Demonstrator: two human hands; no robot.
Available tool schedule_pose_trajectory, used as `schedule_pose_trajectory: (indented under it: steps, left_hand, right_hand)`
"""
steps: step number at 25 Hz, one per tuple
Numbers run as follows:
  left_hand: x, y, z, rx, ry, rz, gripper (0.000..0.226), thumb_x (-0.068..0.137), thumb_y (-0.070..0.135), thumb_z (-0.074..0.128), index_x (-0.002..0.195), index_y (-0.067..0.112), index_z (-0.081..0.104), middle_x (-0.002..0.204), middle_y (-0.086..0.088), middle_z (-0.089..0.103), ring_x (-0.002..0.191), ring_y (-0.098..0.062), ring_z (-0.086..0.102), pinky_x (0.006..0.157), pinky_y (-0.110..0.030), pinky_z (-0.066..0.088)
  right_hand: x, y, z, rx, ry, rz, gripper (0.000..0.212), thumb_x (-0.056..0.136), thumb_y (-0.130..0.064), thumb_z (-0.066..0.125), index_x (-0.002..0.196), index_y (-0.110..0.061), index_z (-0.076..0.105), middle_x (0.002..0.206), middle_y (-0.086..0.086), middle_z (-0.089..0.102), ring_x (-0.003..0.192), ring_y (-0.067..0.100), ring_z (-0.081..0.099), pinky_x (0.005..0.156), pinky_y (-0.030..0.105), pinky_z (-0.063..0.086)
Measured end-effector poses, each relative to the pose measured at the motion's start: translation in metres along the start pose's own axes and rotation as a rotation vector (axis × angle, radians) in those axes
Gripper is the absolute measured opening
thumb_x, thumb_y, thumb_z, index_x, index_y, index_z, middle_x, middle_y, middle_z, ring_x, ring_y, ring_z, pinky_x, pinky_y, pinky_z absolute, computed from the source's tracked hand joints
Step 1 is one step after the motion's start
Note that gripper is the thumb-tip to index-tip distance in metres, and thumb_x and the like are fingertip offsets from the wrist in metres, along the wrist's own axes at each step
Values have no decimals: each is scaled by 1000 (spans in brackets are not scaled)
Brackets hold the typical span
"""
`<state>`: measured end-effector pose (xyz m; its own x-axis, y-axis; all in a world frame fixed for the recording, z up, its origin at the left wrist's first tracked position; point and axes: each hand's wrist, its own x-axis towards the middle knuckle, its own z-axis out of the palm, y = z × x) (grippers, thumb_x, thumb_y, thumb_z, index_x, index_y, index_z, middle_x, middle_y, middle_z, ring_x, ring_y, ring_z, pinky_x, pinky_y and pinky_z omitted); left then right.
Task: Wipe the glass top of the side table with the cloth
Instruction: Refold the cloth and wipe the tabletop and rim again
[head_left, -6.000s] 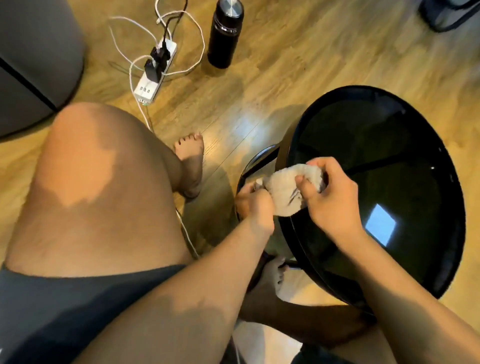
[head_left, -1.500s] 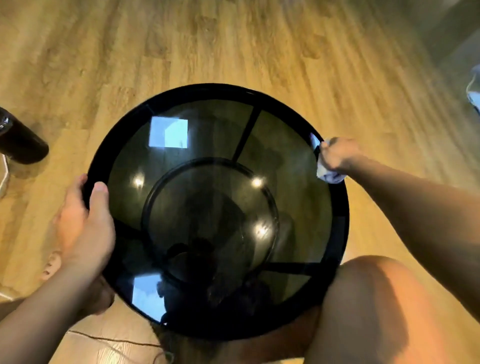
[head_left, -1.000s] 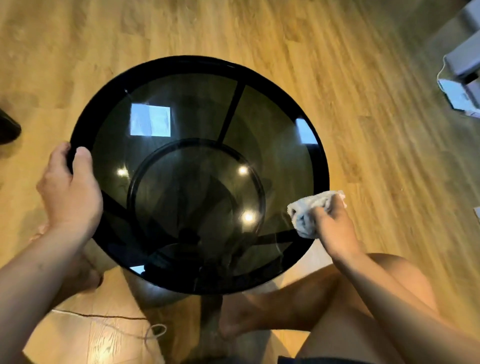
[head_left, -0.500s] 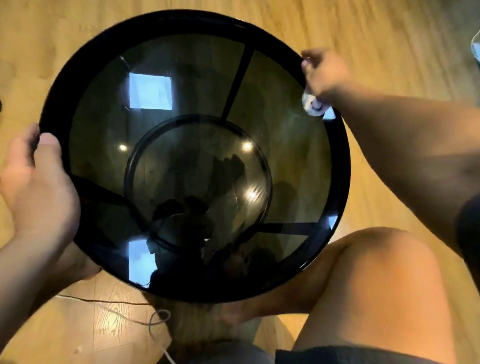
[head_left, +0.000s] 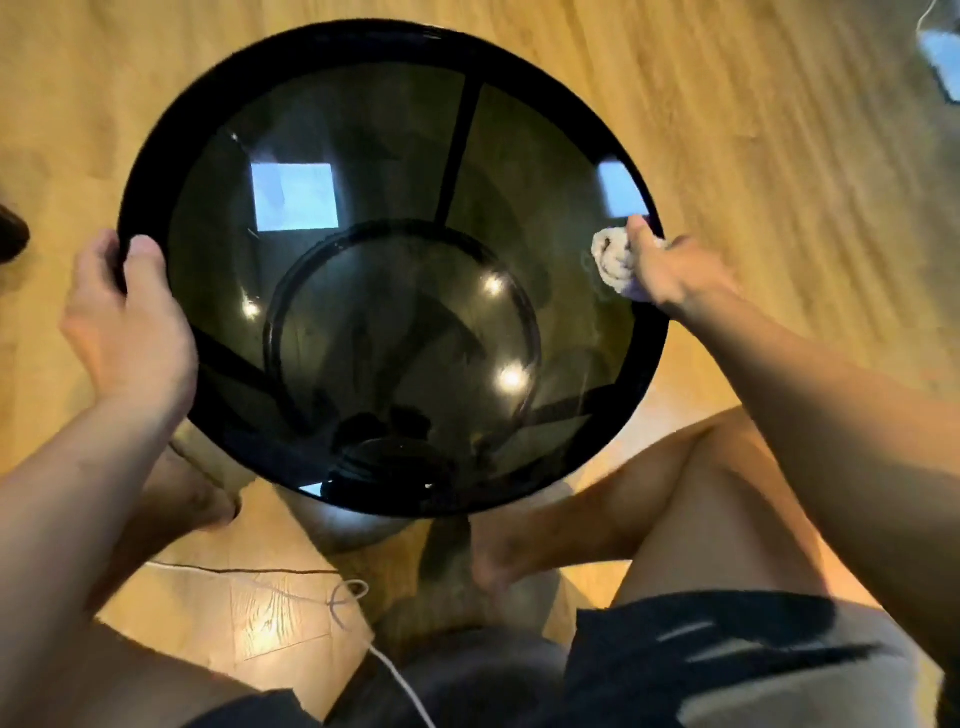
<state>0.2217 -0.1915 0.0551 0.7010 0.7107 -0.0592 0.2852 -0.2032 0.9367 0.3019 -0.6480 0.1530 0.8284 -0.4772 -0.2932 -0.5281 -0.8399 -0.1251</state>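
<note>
A round side table with a dark glass top (head_left: 374, 156) and a black rim fills the middle of the head view, seen from above. My left hand (head_left: 130, 327) grips the rim at the table's left edge, thumb on top. My right hand (head_left: 670, 270) holds a bunched white cloth (head_left: 613, 257) and presses it on the glass near the right rim. Window reflections and light spots show on the glass.
The table stands on a wood floor (head_left: 753, 130). My bare legs and feet sit below the table, the right knee (head_left: 727, 499) close to its lower right edge. A white cable (head_left: 332, 597) lies on the floor near my feet. A dark object (head_left: 10, 236) shows at the left edge.
My right hand has slid the cloth down along the right rim from the upper right toward me. My left hand keeps its grip on the left rim.
</note>
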Motion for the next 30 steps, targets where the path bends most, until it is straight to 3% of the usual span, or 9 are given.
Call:
schedule_pose_trajectory:
  steps: [4, 6, 9, 13, 16, 20, 22, 26, 30]
  left_hand:
    - [-14, 23, 0, 31, -6, 14, 60, 88, 61, 39, 127, 22, 62, 123, -3, 68, 115, -21, 60, 100, -35, 46]
    - [-25, 36, 2, 50, -27, 20, 60, 89, 55, 37, 130, 19, 62, 128, -8, 66, 119, -26, 57, 99, -30, 41]
    - [-37, 49, -5, 5, -40, -17, 49, 99, 39, 38, 136, 15, 61, 136, -6, 63, 125, -21, 55, 98, -18, 37]
    - [-40, 57, -13, -33, -109, -40, 45, 104, 29, 32, 134, 9, 60, 141, -12, 59, 131, -28, 50, 108, -28, 33]
    - [-46, 59, -18, -86, -147, -40, 50, 105, 30, 31, 140, 1, 51, 147, -20, 51, 136, -33, 45, 117, -40, 31]
    - [-38, 61, -24, -187, -189, -175, 52, 105, 38, 34, 144, 7, 49, 149, -12, 51, 136, -24, 47, 117, -36, 33]
    - [-34, 60, -28, -300, -223, -225, 56, 105, 44, 33, 149, 12, 46, 153, -6, 48, 140, -20, 44, 119, -40, 33]
    - [-35, 58, -33, -266, -321, -296, 59, 104, 48, 30, 148, 12, 46, 151, -11, 50, 139, -26, 45, 118, -43, 34]
    - [-45, 62, -55, -355, -200, -485, 37, 102, 38, 39, 98, 13, 65, 108, -7, 66, 108, -26, 62, 95, -41, 49]
  right_hand:
    - [-80, 36, 24, 257, -59, 123, 81, 84, -77, 33, 108, -5, 62, 97, 16, 65, 69, 28, 66, 55, 19, 51]
    - [-112, 44, 42, 338, -51, 203, 76, 91, -68, 35, 121, -3, 59, 112, 20, 64, 78, 29, 62, 47, 12, 41]
    - [-166, 30, 63, 690, -85, 371, 63, 94, -57, 47, 129, -5, 54, 123, 16, 62, 99, 33, 62, 70, 30, 57]
    - [-269, -20, 79, 1156, -404, 674, 41, 95, -43, 54, 122, -11, 57, 89, 11, 66, 92, 34, 68, 82, 45, 56]
    - [-332, -112, 96, 1395, -820, 582, 26, 93, -30, 63, 110, -11, 65, 82, 11, 74, 97, 29, 71, 85, 39, 56]
    - [-342, -160, 89, 1361, -882, 295, 34, 90, -24, 69, 120, -9, 65, 121, 15, 68, 106, 26, 66, 97, 41, 52]
    - [-319, -123, 65, 1205, -745, 142, 24, 90, -19, 68, 112, -10, 69, 106, 12, 74, 94, 24, 72, 85, 38, 56]
    - [-257, -17, 12, 860, 8, 0, 18, 87, -18, 68, 100, -6, 71, 83, 5, 74, 85, 24, 72, 66, 22, 54]
    - [-264, 27, 22, 373, 134, -351, 28, 86, -21, 69, 112, -29, 64, 97, -3, 66, 97, 20, 63, 83, 32, 46]
